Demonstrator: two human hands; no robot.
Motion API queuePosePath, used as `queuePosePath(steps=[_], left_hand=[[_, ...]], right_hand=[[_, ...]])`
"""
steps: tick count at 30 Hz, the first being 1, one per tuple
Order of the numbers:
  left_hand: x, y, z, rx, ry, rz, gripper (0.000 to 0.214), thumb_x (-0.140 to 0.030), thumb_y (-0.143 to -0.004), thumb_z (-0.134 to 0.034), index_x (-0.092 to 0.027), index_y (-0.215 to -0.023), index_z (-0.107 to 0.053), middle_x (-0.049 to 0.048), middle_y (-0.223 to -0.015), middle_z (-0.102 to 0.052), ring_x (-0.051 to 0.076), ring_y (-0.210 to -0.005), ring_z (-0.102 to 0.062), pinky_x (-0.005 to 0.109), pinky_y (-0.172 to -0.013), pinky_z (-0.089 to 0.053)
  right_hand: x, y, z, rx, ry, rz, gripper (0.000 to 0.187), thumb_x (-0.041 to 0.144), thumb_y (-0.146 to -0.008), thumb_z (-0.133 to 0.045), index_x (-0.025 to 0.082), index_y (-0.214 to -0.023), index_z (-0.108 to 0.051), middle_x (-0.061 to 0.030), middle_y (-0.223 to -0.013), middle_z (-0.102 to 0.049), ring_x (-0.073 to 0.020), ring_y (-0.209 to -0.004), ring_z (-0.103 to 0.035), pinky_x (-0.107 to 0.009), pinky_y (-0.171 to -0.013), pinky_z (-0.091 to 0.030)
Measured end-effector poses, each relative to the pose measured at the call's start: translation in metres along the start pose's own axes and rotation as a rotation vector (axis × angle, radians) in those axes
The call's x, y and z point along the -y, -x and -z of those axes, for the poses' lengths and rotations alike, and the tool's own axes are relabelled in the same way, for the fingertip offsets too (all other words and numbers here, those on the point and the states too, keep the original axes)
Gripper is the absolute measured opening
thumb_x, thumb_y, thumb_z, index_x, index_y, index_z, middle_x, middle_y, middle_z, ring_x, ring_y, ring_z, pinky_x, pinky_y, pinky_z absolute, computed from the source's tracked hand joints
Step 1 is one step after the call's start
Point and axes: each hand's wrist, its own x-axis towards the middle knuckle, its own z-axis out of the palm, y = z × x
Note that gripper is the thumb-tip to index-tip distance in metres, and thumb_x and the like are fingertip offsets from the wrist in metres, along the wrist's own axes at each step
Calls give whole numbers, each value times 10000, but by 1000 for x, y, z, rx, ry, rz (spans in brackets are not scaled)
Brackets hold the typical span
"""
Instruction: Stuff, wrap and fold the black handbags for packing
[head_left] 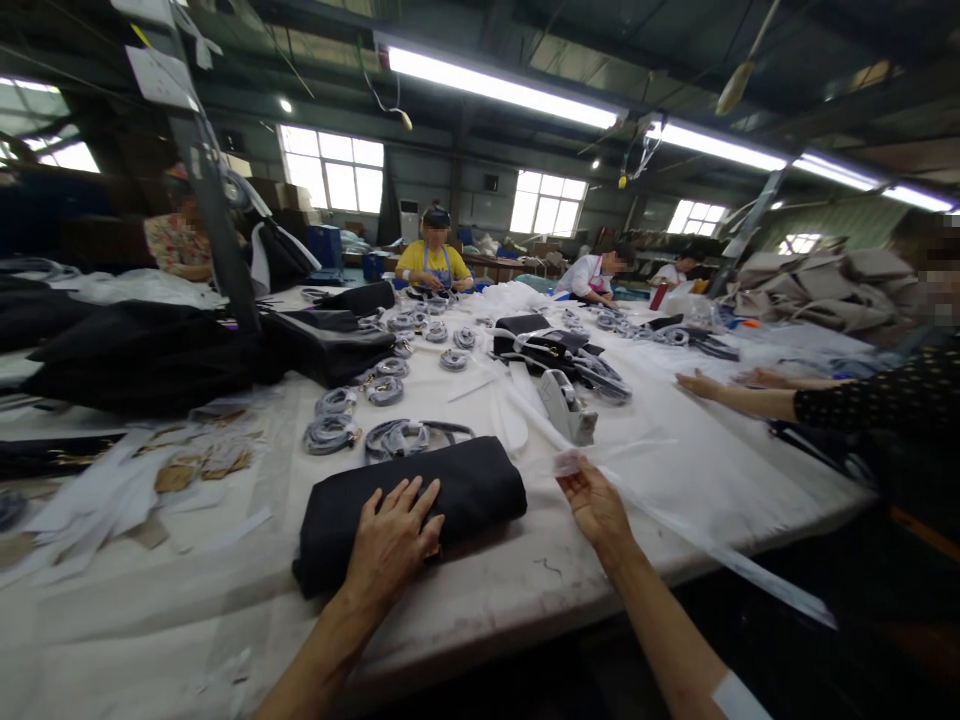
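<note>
A folded black fabric bundle lies on the white-covered table in front of me. My left hand rests on its top with the fingers spread. To the right, my right hand is raised over the table, its fingertips pinched on a piece of clear tape. Just beyond it stands a grey tape dispenser. A long translucent plastic strip runs past my right wrist and over the table's front edge. Right behind the bundle sits a coiled grey strap.
Several wrapped strap coils and a pile of black bags lie farther back. Paper scraps and black fabric cover the left. A metal post rises there. A co-worker's arm reaches in from the right; others sit beyond.
</note>
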Motion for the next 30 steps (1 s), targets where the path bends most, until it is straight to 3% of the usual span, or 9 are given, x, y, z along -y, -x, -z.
queuePosePath(steps=[4,7,12,15,18,23,26,30], left_hand=[[0,-1,0,17,-5,1,433,-319,-913,-481,-278,-1341,-539,83,-1373,-552,302,-1263,-512,540,-1023,-373],[1,-2,-1,15,11,-9,430,-317,-913,-482,-276,-1337,-543,88,-1371,-553,304,-1261,-513,542,-1022,-376],[2,-4,0,12,73,18,413,-329,-908,-505,-272,-1312,-566,102,-1362,-560,310,-1258,-517,543,-1019,-383],[3,-3,5,32,146,29,397,-357,-913,-515,-267,-1295,-578,110,-1351,-569,302,-1270,-506,544,-1039,-362],[8,-2,5,68,239,-1,366,-340,-927,-491,-267,-1270,-595,91,-1328,-593,274,-1284,-494,522,-1077,-332],[23,-2,-2,125,352,-20,431,-214,-910,-439,-218,-1329,-540,108,-1390,-535,243,-1316,-461,512,-1129,-271],[28,-5,3,153,544,27,455,-175,-872,-442,-167,-1316,-543,122,-1387,-536,235,-1309,-467,493,-1143,-270],[35,-6,16,18,992,220,406,-194,-855,-460,-162,-1243,-575,107,-1303,-599,209,-1221,-541,418,-1090,-390]], right_hand=[[1,5,-16,-23,-43,98,133,253,-753,-727,179,-834,-652,-14,-841,-736,-127,-837,-697,-248,-797,-574],[-5,32,-40,34,10,223,226,352,-771,-723,176,-907,-683,-41,-936,-744,-167,-952,-682,-318,-911,-539],[-67,88,-75,304,616,495,271,384,-863,-628,199,-1035,-726,-55,-1066,-732,-273,-1082,-637,-503,-1054,-423],[-98,101,-75,519,844,752,262,287,-928,-529,243,-1122,-699,-39,-1151,-704,-259,-1138,-618,-529,-1115,-350],[-106,100,-70,631,969,914,307,210,-953,-467,249,-1188,-661,-52,-1200,-680,-241,-1188,-588,-541,-1129,-327],[-108,98,-70,784,1190,1058,347,164,-954,-438,255,-1227,-631,-52,-1238,-659,-235,-1235,-548,-538,-1132,-311],[-110,103,-69,872,1290,1127,357,157,-951,-436,260,-1242,-616,-35,-1247,-655,-222,-1254,-531,-515,-1144,-292],[-107,106,-66,1034,1475,1148,403,225,-960,-456,266,-1356,-515,-27,-1388,-543,-252,-1370,-382,-557,-1166,-198]])
